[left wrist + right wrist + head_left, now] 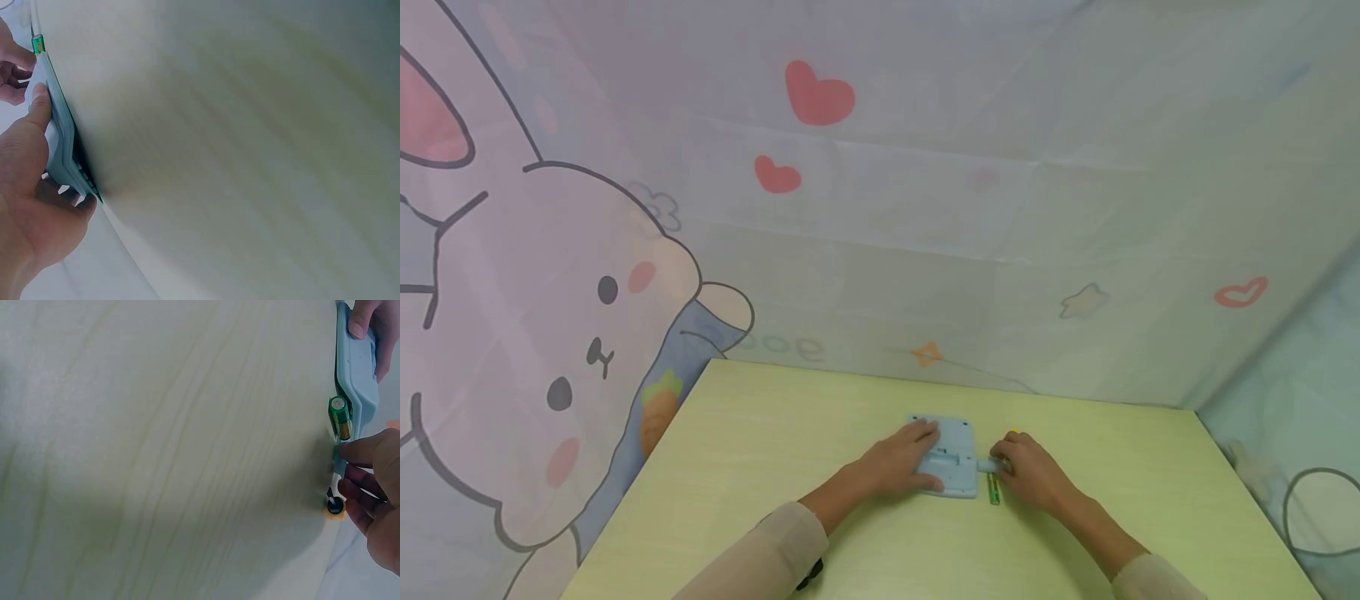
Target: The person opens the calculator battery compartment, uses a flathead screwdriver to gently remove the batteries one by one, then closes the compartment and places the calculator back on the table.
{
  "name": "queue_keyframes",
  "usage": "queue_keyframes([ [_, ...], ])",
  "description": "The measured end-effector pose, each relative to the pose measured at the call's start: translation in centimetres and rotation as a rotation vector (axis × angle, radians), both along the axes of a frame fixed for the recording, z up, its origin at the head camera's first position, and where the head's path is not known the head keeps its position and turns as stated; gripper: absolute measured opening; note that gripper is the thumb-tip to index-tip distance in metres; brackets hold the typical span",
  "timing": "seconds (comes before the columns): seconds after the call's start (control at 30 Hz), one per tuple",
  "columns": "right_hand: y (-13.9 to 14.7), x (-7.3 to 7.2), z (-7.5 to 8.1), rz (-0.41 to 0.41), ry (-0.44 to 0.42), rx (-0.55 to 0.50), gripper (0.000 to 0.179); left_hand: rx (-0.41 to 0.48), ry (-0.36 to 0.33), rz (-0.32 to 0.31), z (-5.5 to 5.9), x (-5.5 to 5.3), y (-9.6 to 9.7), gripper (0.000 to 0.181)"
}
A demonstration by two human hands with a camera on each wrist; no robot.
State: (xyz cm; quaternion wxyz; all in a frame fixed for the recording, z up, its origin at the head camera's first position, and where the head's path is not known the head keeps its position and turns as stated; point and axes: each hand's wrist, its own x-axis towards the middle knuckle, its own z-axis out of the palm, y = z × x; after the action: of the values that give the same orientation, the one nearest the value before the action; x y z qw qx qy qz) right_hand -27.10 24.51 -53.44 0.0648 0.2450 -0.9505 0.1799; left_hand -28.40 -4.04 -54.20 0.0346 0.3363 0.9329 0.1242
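A light-blue calculator (956, 479) lies back side up on the table, with a recessed battery compartment in its middle. My left hand (898, 462) holds it from the left, the thumb on its near part and the fingers across the far part. Just off the calculator's right edge, my right hand (1030, 468) pinches a small light-blue battery cover (986, 465); its far end is hidden by the fingers. A green battery (994, 489) lies by the right fingertips; the right wrist view also shows this battery (340, 417) beside the calculator's edge.
Behind the right fingers lies a small orange-and-black object (335, 506), mostly covered, its kind unclear. The pale yellow table (775, 425) meets a printed cloth backdrop (925, 250) at its far edge. More cloth hangs to the right.
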Motion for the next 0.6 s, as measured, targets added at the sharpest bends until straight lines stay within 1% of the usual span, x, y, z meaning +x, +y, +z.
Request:
queue_keyframes([
  [0.13, 0.07, -0.05, -0.17, -0.004, 0.007, 0.006, 0.018, 0.002, 0.002, -0.002, 0.11, 0.05, 0.03, 0.09],
  [0.27, 0.12, -0.05, -0.16, 0.004, 0.014, 0.005, 0.018, 0.001, -0.01, 0.001, 0.2, 0.04, 0.08, 0.09],
  [0.6, 0.28, -0.19, -0.27, 0.033, 0.033, 0.049, 0.017, -0.005, -0.003, 0.012, -0.06, -0.14, 0.14, 0.09],
])
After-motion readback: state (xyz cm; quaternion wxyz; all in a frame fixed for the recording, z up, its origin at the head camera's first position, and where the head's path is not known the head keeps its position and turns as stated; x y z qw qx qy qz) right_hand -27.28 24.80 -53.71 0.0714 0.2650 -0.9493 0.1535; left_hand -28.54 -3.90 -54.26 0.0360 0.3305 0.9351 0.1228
